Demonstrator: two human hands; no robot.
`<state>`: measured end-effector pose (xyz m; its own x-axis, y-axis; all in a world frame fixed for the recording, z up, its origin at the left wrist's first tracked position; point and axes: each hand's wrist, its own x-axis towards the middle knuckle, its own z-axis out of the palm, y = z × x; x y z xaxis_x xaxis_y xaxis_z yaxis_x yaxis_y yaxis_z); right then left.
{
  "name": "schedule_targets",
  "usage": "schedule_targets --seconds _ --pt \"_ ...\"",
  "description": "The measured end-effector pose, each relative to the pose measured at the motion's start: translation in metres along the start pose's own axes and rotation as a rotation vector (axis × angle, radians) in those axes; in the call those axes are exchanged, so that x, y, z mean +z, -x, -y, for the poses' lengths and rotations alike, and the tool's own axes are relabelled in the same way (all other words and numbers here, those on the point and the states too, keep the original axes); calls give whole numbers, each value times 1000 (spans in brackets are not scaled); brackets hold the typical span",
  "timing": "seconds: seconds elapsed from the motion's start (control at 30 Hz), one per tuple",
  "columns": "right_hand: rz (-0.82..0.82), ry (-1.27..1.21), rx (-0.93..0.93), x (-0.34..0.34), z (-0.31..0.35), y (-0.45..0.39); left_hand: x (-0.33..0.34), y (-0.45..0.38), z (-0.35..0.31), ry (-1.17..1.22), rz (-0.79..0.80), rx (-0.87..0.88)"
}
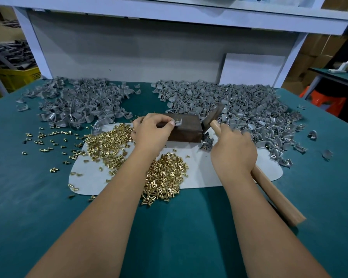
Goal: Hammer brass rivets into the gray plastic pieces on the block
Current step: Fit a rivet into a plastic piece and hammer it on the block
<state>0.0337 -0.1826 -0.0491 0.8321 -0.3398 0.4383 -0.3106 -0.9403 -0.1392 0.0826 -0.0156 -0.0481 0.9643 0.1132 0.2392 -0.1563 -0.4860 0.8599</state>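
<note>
Head view, looking down over both forearms onto the green table (38,197). I note the left hand (152,133) reaching onto the top of the dark block (186,129), its fingers curled and thumb and forefinger pinched on a small gray plastic piece (178,123) that sits on the block's top face, right at the fingertips; a brass rivet (177,118) stands upright out of that piece, just beyond the pinch. I log the right hand (234,149) wrapped round the wooden handle of the hammer (277,195), fingers clamped on it near the head end; the handle runs back past the wrist toward me, and the dark hammer head (212,115) hangs tilted just right of the block, close beside the left fingertips but not touching the piece. Block rests on a pale mat (207,173). Below the left palm and wrist, loose brass rivets (165,173) lie heaped on the mat, more scattered to the left of the knuckles across the table. Beyond the fingers of both hands, two wide heaps of gray pieces: left heap (78,105) and right heap (239,103); a few gray pieces lie just under the right fingers beside the block. Motion blur on the hammer head; I cannot tell its exact edge.
</note>
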Motion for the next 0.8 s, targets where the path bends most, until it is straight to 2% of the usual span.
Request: schedule_targets --seconds 0.27,0.37,0.53,0.67,0.8 --pt "-39 48 17 7 0 1 0 0 1 -23 2 22" --pt "-160 -150 -72 4 8 1 0 1 1 -26 4 35" --pt "-88 -542 -215 5 38 7 -3 3 -1 1 32 188" --pt "-64 -769 -157 7 39 8 -3 4 -3 12 61 242" --pt "49 -965 33 5 40 6 -3 3 -2 36 95 219"
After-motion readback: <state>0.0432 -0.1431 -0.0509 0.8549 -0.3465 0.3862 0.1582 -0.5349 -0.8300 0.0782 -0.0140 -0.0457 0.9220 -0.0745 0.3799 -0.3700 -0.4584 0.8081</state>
